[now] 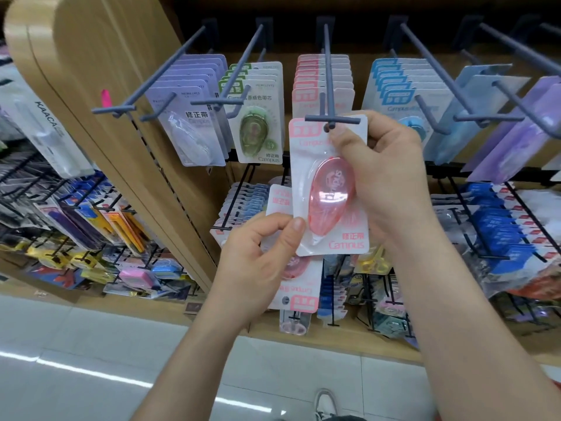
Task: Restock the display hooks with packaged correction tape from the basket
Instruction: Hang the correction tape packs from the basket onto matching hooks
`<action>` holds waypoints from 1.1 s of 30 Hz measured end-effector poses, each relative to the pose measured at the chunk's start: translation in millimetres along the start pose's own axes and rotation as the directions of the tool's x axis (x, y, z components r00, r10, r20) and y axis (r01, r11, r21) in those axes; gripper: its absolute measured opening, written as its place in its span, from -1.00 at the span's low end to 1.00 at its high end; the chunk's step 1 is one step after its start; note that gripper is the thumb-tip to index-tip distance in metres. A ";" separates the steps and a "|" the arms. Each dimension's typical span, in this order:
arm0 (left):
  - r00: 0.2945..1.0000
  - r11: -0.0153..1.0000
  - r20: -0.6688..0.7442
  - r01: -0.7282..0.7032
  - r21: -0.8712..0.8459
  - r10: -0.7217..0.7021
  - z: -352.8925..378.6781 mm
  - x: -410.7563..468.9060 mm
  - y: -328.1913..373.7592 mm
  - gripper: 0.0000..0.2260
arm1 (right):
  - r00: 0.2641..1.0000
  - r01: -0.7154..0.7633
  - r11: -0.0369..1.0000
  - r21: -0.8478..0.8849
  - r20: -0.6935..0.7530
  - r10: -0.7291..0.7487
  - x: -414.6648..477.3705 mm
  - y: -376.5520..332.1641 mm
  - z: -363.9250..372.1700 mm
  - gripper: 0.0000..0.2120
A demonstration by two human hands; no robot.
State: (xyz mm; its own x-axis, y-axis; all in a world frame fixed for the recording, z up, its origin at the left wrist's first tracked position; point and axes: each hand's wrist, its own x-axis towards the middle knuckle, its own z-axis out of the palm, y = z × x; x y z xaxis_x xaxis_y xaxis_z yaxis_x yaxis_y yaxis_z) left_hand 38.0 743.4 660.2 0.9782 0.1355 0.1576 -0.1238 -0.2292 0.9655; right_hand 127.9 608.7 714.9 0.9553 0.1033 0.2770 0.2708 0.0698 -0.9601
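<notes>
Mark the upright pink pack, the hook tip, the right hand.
pink pack (329,205), head view, pink blister.
hook tip (330,127), head view, front end.
right hand (390,174), head view, back of hand.

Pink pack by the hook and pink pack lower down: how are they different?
The upper pink pack stands upright; the lower pink pack is upside down. The right hand holds the upper one at the tip of the hook; the left hand holds the lower one below, partly hidden. Both are pink Campus packs.
</notes>
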 end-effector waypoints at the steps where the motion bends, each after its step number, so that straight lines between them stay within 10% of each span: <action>1: 1.000 1.000 0.011 0.015 0.008 -0.015 -1.7 1.1 -0.5 -0.80 | 0.999 0.047 0.996 -0.070 -0.009 -0.048 -0.5 0.9 0.0 -0.88; 12: 0.997 0.998 0.047 0.064 0.007 -0.064 -5.1 9.0 -6.9 -0.76 | 0.983 0.184 0.947 -0.263 0.045 -0.178 6.2 -1.6 -4.6 -0.75; 17: 0.990 0.997 -0.116 0.073 -0.036 -0.076 -2.6 14.0 -4.8 -0.81 | 0.992 -0.125 0.986 0.111 0.013 0.124 0.4 8.3 0.1 -0.92; 23: 0.961 0.995 -0.263 0.095 0.006 -0.090 1.7 20.5 -6.1 -0.80 | 0.919 -0.211 0.976 -0.051 0.330 0.216 -17.6 24.9 -14.9 -0.86; 33: 0.948 1.000 -0.318 0.007 0.028 0.003 -9.4 17.5 -17.9 -0.70 | 0.983 -0.167 0.978 -0.126 -0.092 0.156 14.7 49.6 12.6 -0.91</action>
State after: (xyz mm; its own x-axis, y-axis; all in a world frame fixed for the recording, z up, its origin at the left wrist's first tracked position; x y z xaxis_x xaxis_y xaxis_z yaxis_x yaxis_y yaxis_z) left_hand 55.8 758.9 647.7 0.8740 0.4343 0.2179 -0.1128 -0.2548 0.9604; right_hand 153.8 626.3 671.8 0.9927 0.0211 0.1187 0.1200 -0.0741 -0.9900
